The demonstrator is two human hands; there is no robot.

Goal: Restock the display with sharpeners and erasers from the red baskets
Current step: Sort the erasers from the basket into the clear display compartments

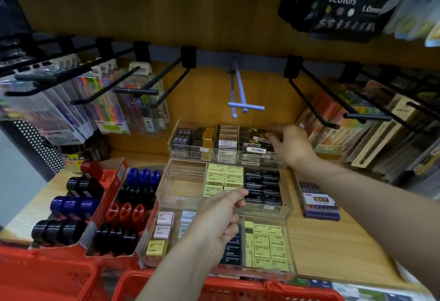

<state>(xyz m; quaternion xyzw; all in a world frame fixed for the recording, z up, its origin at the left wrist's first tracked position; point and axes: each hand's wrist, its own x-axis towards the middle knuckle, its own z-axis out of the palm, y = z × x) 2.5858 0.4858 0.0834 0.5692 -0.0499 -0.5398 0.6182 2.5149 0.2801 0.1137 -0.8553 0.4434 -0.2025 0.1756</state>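
Both hands reach out over a stepped, clear plastic eraser display on a wooden shelf. Starting at the far left, two red baskets (47, 277) sit along the bottom edge, below the shelf front. Just above them, two red cardboard trays (114, 196) hold rows of round sharpeners (73, 205) in black, blue and red. Hanging packs of pens (78, 108) fill black hooks behind the trays.

Next, near the middle, the left hand (220, 217) hovers over the front tier of the display, fingers loosely extended toward the middle tier, holding nothing visible. Under its wrist lie pale pink, blue and yellow erasers (164, 231) in the front tier. The middle tier (183, 181) has one bare compartment on its left, then yellow erasers (223, 178), then black erasers (263, 187).

Further right and back, the right hand (290, 144) is at the right compartment of the top tier (190, 143), its fingertips pinching a small dark packet (270, 137) with a white barcode label, touching the other dark packets there. The packet is blurred, so its exact kind is unclear.

To the right of the display, a boxed pen set (316, 202) lies flat on the shelf, and more hanging packets (381, 134) line the far right.
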